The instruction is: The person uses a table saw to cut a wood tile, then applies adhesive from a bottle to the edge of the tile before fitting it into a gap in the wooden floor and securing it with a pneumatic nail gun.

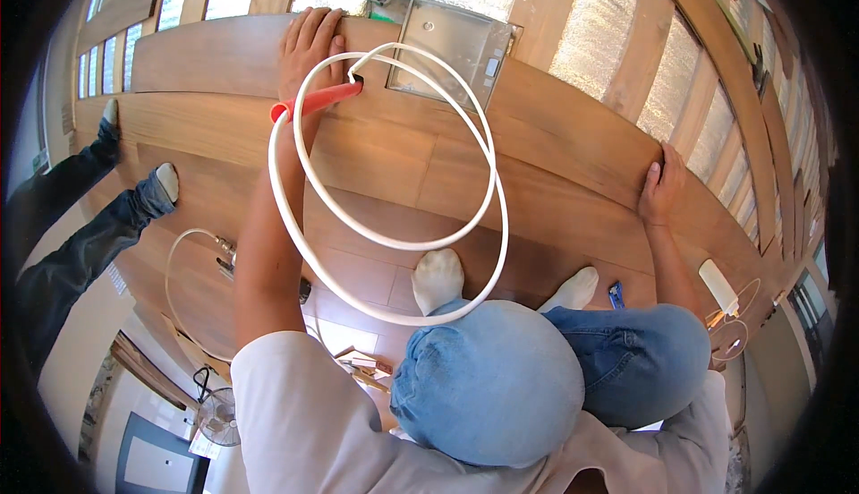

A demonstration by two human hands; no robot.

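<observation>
the left hand lies with its palm on a board, fingers stretched out to the far edge, clasping nothing that shows. the right hand sits well apart from it, at the outer edge of the boards on the right, its fingers bent over that edge; whether it grips or only rests, i cannot tell. the board runs beside a metal box, just right of the left hand. beyond it are wooden battens with shiny foil between them. a white hose loops across the middle of the view, passing through a red tube in front of the left wrist; i cannot tell what holds them up. near the person's socked feet lies a blue tool. farther right is a white bottle. another person's legs show at the left.
</observation>
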